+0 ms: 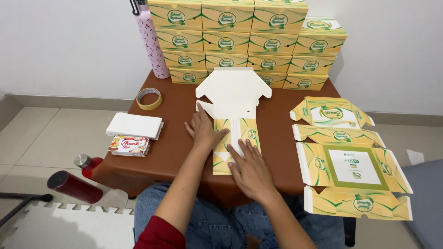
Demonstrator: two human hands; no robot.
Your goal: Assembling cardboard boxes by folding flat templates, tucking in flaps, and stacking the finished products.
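A partly folded yellow and green carton blank [235, 124] lies at the middle of the brown bench [170, 152], its white inner side facing up at the far end. The left hand [203, 131] and right hand [249, 168] both press flat on its folded near part, fingers spread, gripping nothing. An unfolded blank [350, 168] lies to the right, finished boxes [249, 41] stacked behind.
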